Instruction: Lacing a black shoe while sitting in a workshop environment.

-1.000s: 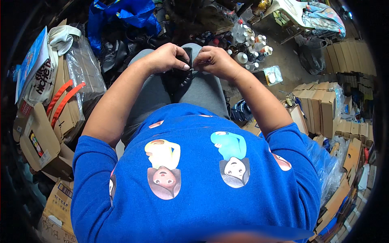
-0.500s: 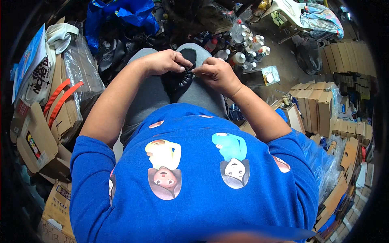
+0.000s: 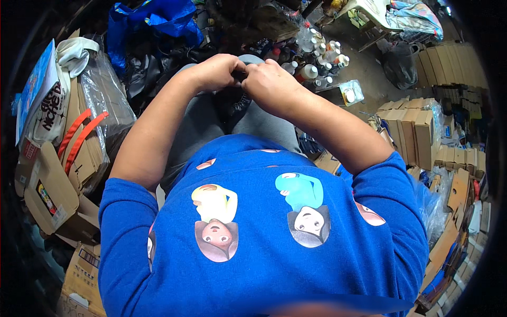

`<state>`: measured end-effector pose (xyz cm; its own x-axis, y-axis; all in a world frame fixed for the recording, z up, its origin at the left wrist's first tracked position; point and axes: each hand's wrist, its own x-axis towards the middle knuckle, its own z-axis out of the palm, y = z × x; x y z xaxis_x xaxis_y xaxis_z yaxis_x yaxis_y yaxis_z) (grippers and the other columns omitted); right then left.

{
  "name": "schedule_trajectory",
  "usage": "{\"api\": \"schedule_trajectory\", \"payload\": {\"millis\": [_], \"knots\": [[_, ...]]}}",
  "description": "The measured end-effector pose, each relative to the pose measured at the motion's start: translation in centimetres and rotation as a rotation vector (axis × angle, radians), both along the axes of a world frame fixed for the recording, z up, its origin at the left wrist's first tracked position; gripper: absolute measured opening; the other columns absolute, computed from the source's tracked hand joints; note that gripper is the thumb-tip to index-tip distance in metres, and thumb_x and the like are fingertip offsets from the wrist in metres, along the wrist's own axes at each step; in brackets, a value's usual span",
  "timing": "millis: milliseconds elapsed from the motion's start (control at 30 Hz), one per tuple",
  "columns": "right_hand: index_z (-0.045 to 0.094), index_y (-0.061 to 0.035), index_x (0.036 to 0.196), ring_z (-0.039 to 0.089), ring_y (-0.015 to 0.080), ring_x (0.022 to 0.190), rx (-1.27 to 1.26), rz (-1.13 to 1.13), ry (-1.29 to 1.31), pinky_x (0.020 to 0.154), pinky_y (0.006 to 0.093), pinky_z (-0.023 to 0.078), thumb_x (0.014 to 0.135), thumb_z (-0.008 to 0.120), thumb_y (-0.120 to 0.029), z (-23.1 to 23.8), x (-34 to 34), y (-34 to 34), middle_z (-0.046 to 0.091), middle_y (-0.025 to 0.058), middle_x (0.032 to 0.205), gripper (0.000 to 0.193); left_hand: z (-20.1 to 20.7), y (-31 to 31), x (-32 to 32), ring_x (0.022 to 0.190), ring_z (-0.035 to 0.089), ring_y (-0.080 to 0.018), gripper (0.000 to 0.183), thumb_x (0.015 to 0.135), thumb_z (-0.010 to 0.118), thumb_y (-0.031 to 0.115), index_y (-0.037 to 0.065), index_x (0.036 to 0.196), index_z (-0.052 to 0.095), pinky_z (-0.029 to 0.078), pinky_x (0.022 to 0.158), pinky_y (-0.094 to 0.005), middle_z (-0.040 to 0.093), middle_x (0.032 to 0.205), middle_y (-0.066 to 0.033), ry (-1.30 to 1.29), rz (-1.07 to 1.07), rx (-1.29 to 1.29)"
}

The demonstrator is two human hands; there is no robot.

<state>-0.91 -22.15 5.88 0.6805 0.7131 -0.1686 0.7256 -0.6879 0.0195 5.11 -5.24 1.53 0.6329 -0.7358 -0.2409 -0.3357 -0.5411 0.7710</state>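
A black shoe (image 3: 236, 107) lies on my lap between my grey-trousered thighs, with a gathered or stitched part showing below my hands. My left hand (image 3: 219, 72) is at its far part, fingers curled in and closed on the shoe. Close against it, my right hand (image 3: 270, 85) is bent over with the fingers pressed together; whatever it pinches is hidden behind the knuckles. The two hands meet above the shoe and cover its far portion.
Several plastic bottles (image 3: 311, 74) stand ahead to the right. A blue bag (image 3: 153, 24) and black items lie ahead left. An open cardboard box (image 3: 50, 193) and plastic sheeting (image 3: 108, 90) are at my left, stacked brown boxes (image 3: 406, 124) at my right.
My right hand has moved left and turned over, coming up against the left hand and covering more of the shoe. The left hand has shifted slightly away from me.
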Motion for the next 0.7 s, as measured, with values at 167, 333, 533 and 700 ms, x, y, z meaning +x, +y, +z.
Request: {"api": "schedule_trajectory", "payload": {"millis": [167,333,533,700], "knots": [[0.065,-0.0032,0.083,0.061,0.0225,0.074,0.496,-0.265,0.258,0.063,0.0351,0.047,0.076,0.069,-0.016,-3.4,0.8,-1.6,0.061,0.0102,0.079,0.015,-1.1,0.3,-0.6,0.097,0.057,-0.0279,0.032,0.069,0.072,0.011,0.004,0.099,0.064,0.045,0.087,-0.0341,0.06,0.1,-0.0117,-0.223,0.185,-0.081],[0.066,-0.0052,0.096,0.052,0.01,0.083,1.001,-0.64,0.919,0.075,0.025,0.043,0.081,0.07,-0.02,-4.5,1.2,-5.4,0.056,0.0,0.089,0.022,0.1,3.0,-5.8,0.096,0.058,-0.0296,0.037,0.072,0.074,0.018,0.005,0.104,0.063,0.047,0.084,-0.0343,0.059,0.098,-0.0125,-0.49,0.452,-0.178],[0.061,-0.005,0.085,0.054,0.0196,0.09,0.832,-0.382,0.22,0.08,0.0298,0.043,0.079,0.07,-0.018,-8.1,1.0,-6.8,0.055,0.0071,0.094,0.017,1.7,10.9,-5.9,0.079,0.057,-0.0205,0.023,0.084,0.061,0.023,0.001,0.085,0.065,0.044,0.072,-0.0322,0.056,0.08,-0.0094,-0.111,0.411,0.248],[0.061,-0.0055,0.087,0.06,0.0263,0.087,2.305,-1.012,1.115,0.084,0.0408,0.046,0.094,0.049,-0.037,-7.9,2.4,-4.6,0.063,0.009,0.085,0.034,0.8,6.9,-5.0,0.096,0.058,-0.0271,0.037,0.098,0.04,0.035,0.008,0.077,0.054,0.038,0.095,-0.0392,0.059,0.083,-0.0075,0.649,0.715,-1.147]]}}
